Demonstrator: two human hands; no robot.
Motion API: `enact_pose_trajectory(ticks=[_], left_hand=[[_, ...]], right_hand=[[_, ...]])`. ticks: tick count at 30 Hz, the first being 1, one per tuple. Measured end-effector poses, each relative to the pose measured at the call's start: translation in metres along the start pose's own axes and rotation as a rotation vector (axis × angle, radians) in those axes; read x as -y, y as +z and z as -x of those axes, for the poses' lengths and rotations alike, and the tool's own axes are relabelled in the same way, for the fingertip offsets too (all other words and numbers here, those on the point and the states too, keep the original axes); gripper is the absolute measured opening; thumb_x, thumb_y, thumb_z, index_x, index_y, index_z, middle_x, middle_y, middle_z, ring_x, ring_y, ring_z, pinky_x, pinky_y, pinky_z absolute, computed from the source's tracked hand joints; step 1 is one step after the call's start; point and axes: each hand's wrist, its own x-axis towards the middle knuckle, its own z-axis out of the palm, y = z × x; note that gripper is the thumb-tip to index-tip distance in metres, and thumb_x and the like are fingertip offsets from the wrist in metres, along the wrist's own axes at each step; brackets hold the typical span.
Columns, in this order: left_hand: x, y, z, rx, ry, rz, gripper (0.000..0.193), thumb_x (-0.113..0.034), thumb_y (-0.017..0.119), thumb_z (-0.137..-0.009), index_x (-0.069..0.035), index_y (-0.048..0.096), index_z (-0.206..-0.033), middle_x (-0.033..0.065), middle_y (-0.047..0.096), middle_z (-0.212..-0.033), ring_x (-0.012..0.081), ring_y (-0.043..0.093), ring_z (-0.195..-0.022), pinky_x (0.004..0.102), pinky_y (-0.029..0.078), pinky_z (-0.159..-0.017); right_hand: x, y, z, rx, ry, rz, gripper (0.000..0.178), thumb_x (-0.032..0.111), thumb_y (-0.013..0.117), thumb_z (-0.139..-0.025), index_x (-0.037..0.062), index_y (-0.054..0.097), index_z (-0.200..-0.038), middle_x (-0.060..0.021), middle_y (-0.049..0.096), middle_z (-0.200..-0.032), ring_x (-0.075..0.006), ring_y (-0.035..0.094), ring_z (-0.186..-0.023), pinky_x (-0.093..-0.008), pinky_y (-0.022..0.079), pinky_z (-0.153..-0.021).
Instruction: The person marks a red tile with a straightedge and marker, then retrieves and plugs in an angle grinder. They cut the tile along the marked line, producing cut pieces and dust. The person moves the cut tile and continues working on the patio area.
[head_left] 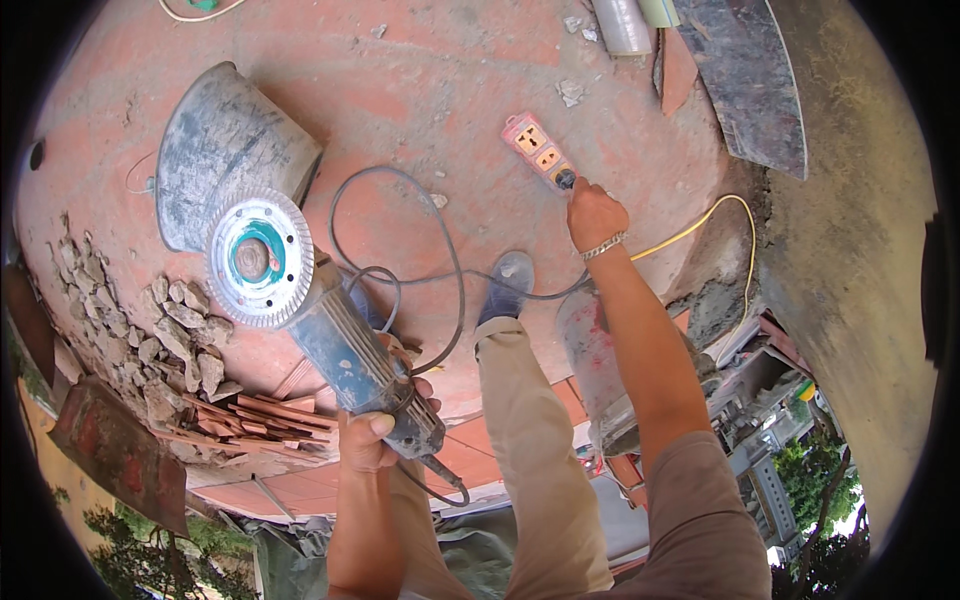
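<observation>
My left hand (372, 440) is wrapped round the rear body of a blue angle grinder (345, 345), held tilted up to the left. The grinder's toothed metal disc (290, 268) is in full view, with a teal ring round its centre nut. A dark power cord (462, 270) leaves its rear end and loops across the floor toward my right wrist. My right hand (598, 218) is closed at the near end of a pink power strip (530, 140). Its fingers are on a black plug (565, 179) at the last socket; how far in the plug sits is hidden.
A dusty grey bucket (240, 140) lies on its side behind the disc. Stone rubble (150, 340) and stacked red tile strips (265, 420) lie at left. A yellow cable (690, 228) runs off right. Another grey container (600, 350) stands beside my right forearm. My shoe (510, 275) is near the cord.
</observation>
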Motion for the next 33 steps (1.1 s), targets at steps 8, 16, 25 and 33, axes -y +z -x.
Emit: enact_pose_trajectory(ticks=[8, 16, 25, 33], left_hand=[[-0.004, 0.009, -0.004, 0.007, -0.008, 0.023, 0.094, -0.012, 0.083, -0.071, -0.009, 0.036, -0.152, 0.0120, 0.056, -0.123, 0.0312, 0.069, -0.106, 0.0508, 0.064, -0.087], [-0.017, 0.011, 0.001, -0.048, -0.056, -0.019, 0.093, -0.010, 0.084, -0.069, -0.002, 0.038, -0.149, 0.0134, 0.053, -0.138, 0.0329, 0.067, -0.111, 0.0474, 0.061, -0.090], [-0.051, -0.012, 0.046, -0.108, 0.120, 0.003, 0.109, -0.018, 0.085, -0.063, -0.006, 0.032, -0.157, 0.0117, 0.042, -0.158, 0.0361, 0.062, -0.124, 0.0473, 0.056, -0.098], [-0.102, -0.133, 0.042, -0.217, 0.369, 0.124, 0.088, -0.023, 0.085, -0.072, -0.009, 0.043, -0.148, 0.0124, 0.064, -0.123, 0.0275, 0.067, -0.106, 0.0451, 0.058, -0.095]], right_hand=[[0.006, -0.004, -0.008, 0.055, 0.021, 0.022, 0.015, 0.017, 0.055, -0.095, 0.0040, 0.063, -0.095, -0.0169, 0.073, -0.085, -0.0354, 0.074, -0.077, -0.0456, 0.060, -0.069], [0.016, -0.009, -0.027, 0.225, -0.002, 0.118, 0.021, 0.016, 0.050, -0.100, 0.0054, 0.066, -0.108, -0.0197, 0.074, -0.096, -0.0380, 0.074, -0.087, -0.0505, 0.060, -0.074], [0.019, -0.014, -0.034, 0.304, 0.009, 0.231, 0.022, 0.021, 0.054, -0.100, 0.0029, 0.064, -0.108, -0.0205, 0.074, -0.101, -0.0383, 0.073, -0.096, -0.0505, 0.057, -0.081], [0.032, -0.021, -0.028, 0.375, 0.141, 0.125, 0.033, 0.025, 0.059, -0.098, 0.0028, 0.060, -0.122, -0.0270, 0.066, -0.119, -0.0425, 0.066, -0.110, -0.0506, 0.053, -0.092]])
